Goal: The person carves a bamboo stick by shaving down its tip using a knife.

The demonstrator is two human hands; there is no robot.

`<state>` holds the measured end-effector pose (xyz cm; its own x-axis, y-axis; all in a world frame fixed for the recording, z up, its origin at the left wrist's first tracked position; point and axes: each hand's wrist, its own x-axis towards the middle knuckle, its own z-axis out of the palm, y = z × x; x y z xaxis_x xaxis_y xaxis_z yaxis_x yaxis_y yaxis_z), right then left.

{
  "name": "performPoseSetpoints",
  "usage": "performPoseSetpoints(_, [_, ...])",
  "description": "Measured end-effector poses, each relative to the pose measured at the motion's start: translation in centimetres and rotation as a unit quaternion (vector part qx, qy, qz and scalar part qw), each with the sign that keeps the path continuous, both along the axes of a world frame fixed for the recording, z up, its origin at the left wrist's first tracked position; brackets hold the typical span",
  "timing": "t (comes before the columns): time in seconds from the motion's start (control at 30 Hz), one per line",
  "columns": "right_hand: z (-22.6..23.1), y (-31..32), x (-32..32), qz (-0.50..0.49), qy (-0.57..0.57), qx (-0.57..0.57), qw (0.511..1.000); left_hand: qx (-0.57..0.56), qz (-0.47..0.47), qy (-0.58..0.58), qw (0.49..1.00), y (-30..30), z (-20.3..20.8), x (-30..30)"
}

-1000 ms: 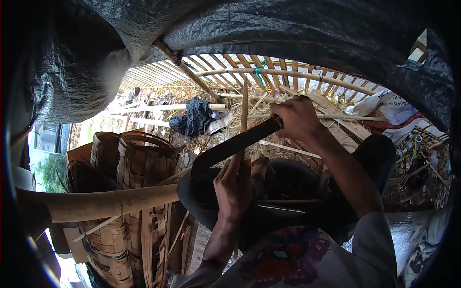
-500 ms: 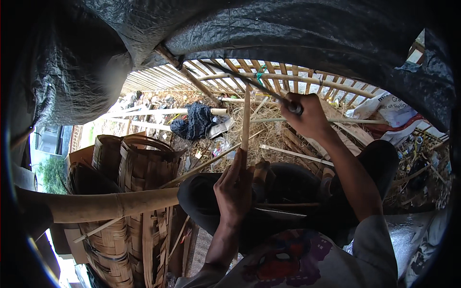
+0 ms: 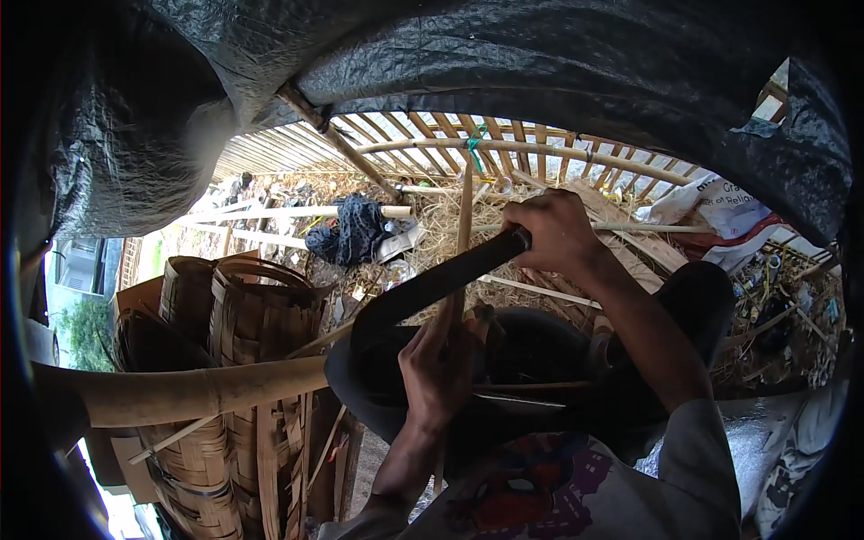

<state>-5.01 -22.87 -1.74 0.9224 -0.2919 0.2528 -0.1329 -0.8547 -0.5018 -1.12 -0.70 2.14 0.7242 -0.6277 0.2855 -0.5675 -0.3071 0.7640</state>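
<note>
My left hand (image 3: 432,373) is wrapped around the lower part of a bamboo strip (image 3: 465,211), which stands almost upright with a narrow top end. My right hand (image 3: 555,236) grips the handle of a machete (image 3: 436,286). Its broad, dark blade slants down to the left, and its hooked tip hangs over my left knee. In this view the blade crosses the bamboo strip just above my left hand; whether the edge touches it, I cannot tell.
Beside my left leg, a thick bamboo pole (image 3: 211,391) lies across rolled woven bamboo panels (image 3: 265,310). A black tarp (image 3: 504,58) hangs overhead. Ahead, a slatted bamboo fence (image 3: 531,148) stands behind straw, loose strips and a dark cloth (image 3: 346,232).
The machete has swung down from pointing away at the upper left to crossing the strip near my left hand. My right hand has lowered slightly; my left keeps its hold.
</note>
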Motion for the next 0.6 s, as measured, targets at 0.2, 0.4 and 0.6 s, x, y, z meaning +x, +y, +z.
performPoseSetpoints(0.2, [-5.5,-11.2,-0.3,-0.329,0.016,0.008,0.944,0.005,-0.102,-0.013,0.995,0.9,-0.2,-0.8])
performPoseSetpoints(0.4, [-3.1,-6.3,0.3,-0.261,-0.114,0.344,0.895,0.061,-0.018,0.036,0.997,0.5,-0.5,0.1])
performPoseSetpoints(0.6, [1.0,-2.8,-0.1,-0.09,-0.157,0.257,0.949,0.031,-0.021,0.044,0.998,0.3,-0.4,-0.1])
